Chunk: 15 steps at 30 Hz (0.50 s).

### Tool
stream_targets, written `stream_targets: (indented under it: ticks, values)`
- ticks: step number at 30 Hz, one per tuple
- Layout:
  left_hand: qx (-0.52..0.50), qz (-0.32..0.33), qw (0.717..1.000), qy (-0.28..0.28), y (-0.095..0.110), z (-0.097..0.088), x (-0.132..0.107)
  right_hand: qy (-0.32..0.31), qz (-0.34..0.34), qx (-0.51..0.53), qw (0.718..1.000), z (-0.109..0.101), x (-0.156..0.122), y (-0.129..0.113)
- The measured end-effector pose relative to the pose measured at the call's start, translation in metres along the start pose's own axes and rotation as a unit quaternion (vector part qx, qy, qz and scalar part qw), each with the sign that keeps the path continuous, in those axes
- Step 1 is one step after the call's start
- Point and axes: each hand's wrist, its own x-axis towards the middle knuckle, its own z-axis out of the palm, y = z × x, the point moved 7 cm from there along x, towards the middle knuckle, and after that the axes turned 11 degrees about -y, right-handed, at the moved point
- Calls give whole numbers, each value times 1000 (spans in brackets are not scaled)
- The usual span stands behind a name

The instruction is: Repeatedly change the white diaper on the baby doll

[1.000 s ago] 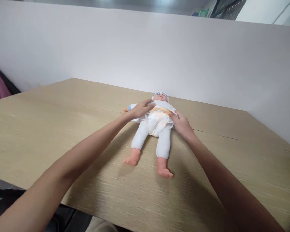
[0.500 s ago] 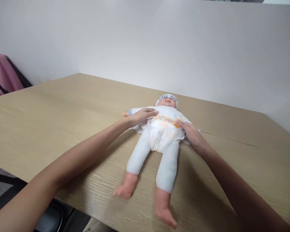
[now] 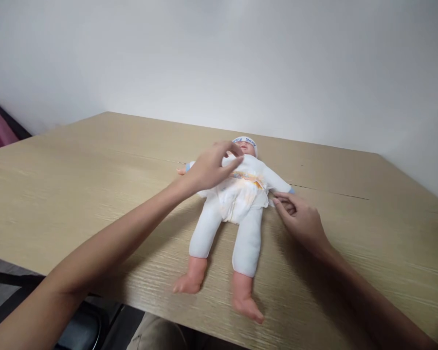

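Beyond the wooden table (image 3: pixel 80 160) rises a pale wall (image 3: pixel 219 63); a doll (image 3: pixel 247 240) lies face-up mid-table. The left hand (image 3: pixel 212 166) has lifted, loose and empty; the right hand (image 3: pixel 302 216), hold unclear, has shifted rightward, apparently leaving the diaper (image 3: pixel 237 198) unpressed.

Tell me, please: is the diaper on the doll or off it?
On: the diaper covers the hips of the doll in front, its orange-patterned band lying across the belly.
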Motion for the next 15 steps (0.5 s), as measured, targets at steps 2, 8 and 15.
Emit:
stream_targets:
  ticks: [2,8,15]
  values:
    - [59,62,995,-50,24,22,4,0,-24,-49,999,3,-3,7]
    - [145,57,980,-126,29,77,10,-14,2,-56,998,12,4,22]
    - [186,24,976,-114,21,80,5,-45,121,-38,991,15,2,27]
